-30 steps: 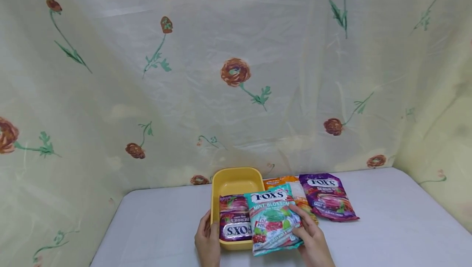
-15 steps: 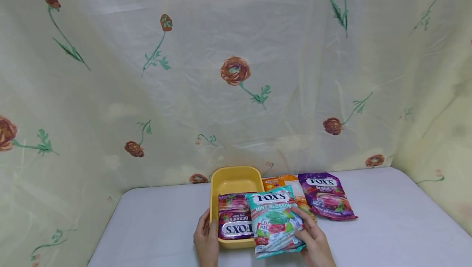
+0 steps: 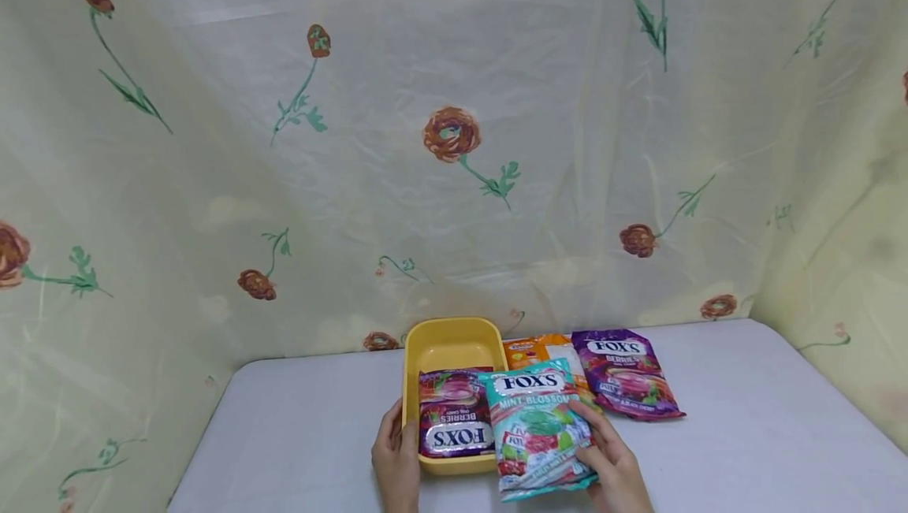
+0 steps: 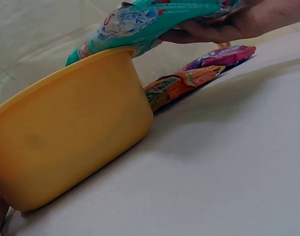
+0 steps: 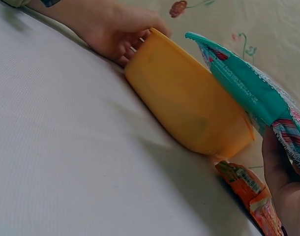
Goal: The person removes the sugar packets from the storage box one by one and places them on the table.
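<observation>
My right hand (image 3: 614, 458) holds a teal Fox's Mint Blossom candy bag (image 3: 541, 426) by its right side, thumb and fingers on top and others beneath. The bag is raised and overlaps the right rim of a yellow plastic tub (image 3: 447, 466). From the left, my left hand (image 3: 397, 450) grips the tub's wall, thumb over the rim, fingers outside, as the right wrist view shows. Inside the tub's near half lies a purple Fox's Berries candy bag (image 3: 454, 410), lettering upside down to me. In the left wrist view the teal bag (image 4: 135, 27) slants above the tub's edge.
An orange candy bag (image 3: 528, 350) lies right of the tub, partly hidden by the teal bag. Further right lies a second purple Berries bag (image 3: 627, 375). A flower-printed curtain (image 3: 454, 206) stands behind the white table (image 3: 298, 418).
The teal bag, with my right hand, has shifted slightly right and down. More of the purple bag in the tub shows now. My left hand keeps its grip on the tub.
</observation>
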Demonstrator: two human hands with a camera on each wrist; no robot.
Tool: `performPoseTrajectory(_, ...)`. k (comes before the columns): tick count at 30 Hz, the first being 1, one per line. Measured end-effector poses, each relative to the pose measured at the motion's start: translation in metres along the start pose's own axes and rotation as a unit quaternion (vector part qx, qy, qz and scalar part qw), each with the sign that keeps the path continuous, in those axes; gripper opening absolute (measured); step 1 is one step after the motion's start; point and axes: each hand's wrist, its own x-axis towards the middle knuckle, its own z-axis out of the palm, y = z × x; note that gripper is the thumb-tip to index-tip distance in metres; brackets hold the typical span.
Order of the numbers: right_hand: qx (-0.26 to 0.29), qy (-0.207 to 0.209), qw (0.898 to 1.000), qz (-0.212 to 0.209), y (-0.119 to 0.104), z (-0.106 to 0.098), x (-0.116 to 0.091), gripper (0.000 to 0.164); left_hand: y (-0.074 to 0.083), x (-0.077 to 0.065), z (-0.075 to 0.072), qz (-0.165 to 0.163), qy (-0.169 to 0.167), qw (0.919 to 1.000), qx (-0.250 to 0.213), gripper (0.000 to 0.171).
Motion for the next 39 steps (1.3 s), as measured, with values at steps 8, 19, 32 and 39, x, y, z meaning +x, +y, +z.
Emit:
performPoseTrajectory(8, -0.014, 0.008, 1.0, 0.005, 0.002, -0.01, 0.0, 0.065, -0.002, 0.002, 0.002, -0.014, -0.005, 0.9998, 0.01, 0.038)
performPoseTrajectory(19, -0.021, 0.024, 0.999, 0.018, 0.005, -0.019, 0.0, 0.066, -0.001, 0.0, 0.001, -0.012, -0.007, 0.9998, 0.01, 0.039)
performPoseTrajectory(32, -0.037, 0.051, 0.997, 0.038, 0.007, -0.028, -0.003, 0.065, -0.001, 0.0, 0.001, -0.013, -0.008, 0.9998, 0.016, 0.039)
performPoseTrajectory(39, -0.045, 0.057, 0.996, 0.051, 0.006, -0.033, -0.002, 0.065, 0.0, 0.0, 0.001, -0.019, -0.007, 0.9996, 0.021, 0.04)
